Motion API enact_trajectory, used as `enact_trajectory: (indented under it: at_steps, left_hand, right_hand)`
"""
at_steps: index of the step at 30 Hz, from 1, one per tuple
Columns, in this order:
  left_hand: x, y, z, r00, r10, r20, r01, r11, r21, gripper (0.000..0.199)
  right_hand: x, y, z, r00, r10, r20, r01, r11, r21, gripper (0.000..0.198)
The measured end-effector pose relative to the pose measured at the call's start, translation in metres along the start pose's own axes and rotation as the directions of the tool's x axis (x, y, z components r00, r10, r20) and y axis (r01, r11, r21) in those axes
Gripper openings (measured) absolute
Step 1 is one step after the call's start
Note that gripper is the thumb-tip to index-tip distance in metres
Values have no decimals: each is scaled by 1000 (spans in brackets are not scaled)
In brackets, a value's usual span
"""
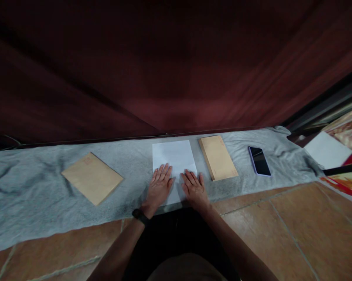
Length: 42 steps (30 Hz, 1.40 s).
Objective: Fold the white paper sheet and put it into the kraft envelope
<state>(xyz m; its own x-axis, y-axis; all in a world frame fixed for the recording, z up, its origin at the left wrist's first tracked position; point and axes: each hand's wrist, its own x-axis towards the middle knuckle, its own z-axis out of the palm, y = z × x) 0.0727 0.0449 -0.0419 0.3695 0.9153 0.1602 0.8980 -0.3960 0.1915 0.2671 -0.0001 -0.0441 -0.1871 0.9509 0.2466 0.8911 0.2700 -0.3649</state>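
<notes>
A white sheet of paper (173, 151) lies flat on a grey cloth in front of me. My left hand (160, 185) rests palm down on its left side, fingers spread and pointing away from me. On the right side of the sheet lies my right hand (195, 189), also palm down with its fingers apart. Neither hand holds anything. Just right of the paper is a stack of brown envelopes (219, 157). Farther to the left, more brown envelopes (92, 177) lie at an angle.
The grey cloth (129, 156) covers a long narrow surface. A phone (259, 160) in a lilac case lies right of the envelope stack. A dark red curtain (164, 78) hangs behind. White paper (328, 149) and colourful prints (342, 185) are at far right, above the tiled floor (266, 230).
</notes>
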Motion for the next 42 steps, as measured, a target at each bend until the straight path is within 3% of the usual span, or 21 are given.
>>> enact_trajectory:
  at_steps: [3, 10, 15, 22, 28, 32, 37, 42]
  left_hand:
    - [-10, 8, -2, 1000, -10, -5, 10, 1000, 18, 54]
    - [-9, 8, -3, 1000, 9, 20, -10, 999, 53, 57]
    - [-11, 8, 0, 1000, -27, -3, 27, 998, 49, 55]
    - [-17, 3, 4, 995, -71, -65, 72, 997, 7, 61]
    - [-25, -4, 4, 985, -132, -112, 134, 991, 6, 62]
    - [-29, 17, 4, 980, -146, -138, 149, 989, 14, 60]
    - [-35, 58, 13, 994, -75, -75, 76, 997, 11, 57]
    - [-50, 49, 16, 990, -107, -93, 109, 994, 12, 58]
  right_hand:
    - [19, -13, 3, 999, 43, 0, -43, 999, 6, 48]
    - [53, -38, 32, 998, -45, 47, 46, 999, -17, 52]
    - [41, -21, 39, 999, -30, -33, 28, 997, -77, 55]
    - [21, 14, 23, 999, 18, -44, -25, 987, -161, 59]
    - [10, 24, 16, 998, 19, -62, -30, 983, -183, 58]
    - [10, 23, 14, 998, 25, -58, -35, 984, -177, 58]
    - [11, 22, 15, 998, 40, -42, -47, 983, -175, 59]
    - [10, 22, 16, 998, 42, -48, -50, 984, -172, 59]
